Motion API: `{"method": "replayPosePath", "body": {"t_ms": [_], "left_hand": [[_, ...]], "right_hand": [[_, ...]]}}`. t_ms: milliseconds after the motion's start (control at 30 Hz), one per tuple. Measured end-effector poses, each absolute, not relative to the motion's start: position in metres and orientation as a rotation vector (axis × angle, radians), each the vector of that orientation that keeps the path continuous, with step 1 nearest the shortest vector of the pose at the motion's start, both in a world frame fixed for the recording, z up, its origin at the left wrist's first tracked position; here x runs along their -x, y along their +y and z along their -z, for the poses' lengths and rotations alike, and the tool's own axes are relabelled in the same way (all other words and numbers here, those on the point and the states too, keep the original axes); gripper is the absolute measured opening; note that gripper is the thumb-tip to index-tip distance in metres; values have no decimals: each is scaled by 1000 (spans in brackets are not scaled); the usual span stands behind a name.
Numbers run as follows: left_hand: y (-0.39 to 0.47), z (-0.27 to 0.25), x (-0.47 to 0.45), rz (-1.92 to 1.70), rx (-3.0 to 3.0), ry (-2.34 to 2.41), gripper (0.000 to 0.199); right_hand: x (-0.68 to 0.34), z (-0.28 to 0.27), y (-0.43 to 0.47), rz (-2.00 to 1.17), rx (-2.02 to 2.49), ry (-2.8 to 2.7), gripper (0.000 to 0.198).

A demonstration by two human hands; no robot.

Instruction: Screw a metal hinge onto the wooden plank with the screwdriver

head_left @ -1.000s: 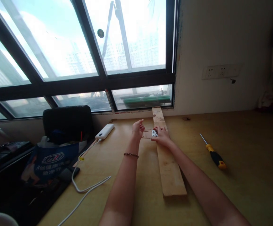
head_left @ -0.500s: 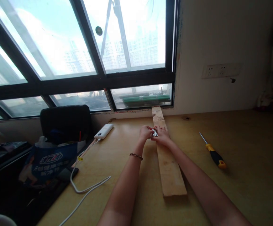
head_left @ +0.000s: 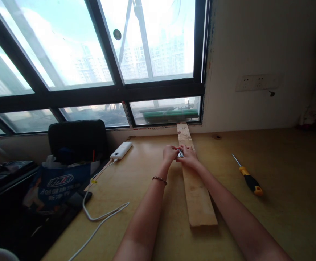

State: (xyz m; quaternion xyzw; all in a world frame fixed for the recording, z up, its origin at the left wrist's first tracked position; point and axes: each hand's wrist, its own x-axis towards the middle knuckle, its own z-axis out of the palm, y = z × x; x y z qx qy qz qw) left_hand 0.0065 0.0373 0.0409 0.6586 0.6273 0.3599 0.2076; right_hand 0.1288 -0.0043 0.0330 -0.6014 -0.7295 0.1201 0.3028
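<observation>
A long wooden board lies on the table, its far end by the window. Across its middle, my right hand presses a small shiny metal hinge against the wood, fingers closed about it. From the left side my left hand meets the hinge with fingertips pinched together. Whatever is in that pinch is too small to make out. A yellow-and-black screwdriver rests on the table to the right, apart from both hands.
A white power bank with a white cable sits left on the wooden table. Beyond the table's left edge are a black chair and a blue bag. A window and a wall socket are behind.
The view has shifted slightly, moving everything a little to the right in the picture. Both hands stay at the hinge on the board, with hardly any visible movement.
</observation>
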Motion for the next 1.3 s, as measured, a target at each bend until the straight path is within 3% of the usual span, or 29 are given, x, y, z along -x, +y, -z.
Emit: {"method": "replayPosePath", "body": {"t_ms": [667,867,1300], "left_hand": [[30,-43,-8,-991,-2017,1862,22],[29,-43,-7,-935,-2021,1839,26],[39,-44,-3,-943,-2074,1722,20]], "right_hand": [[-128,-29,-2,-270,1616,-1941,72],[-127,-30,-4,-245,1621,-1931,63],[-125,-33,-8,-180,1618,-2027,70]]}}
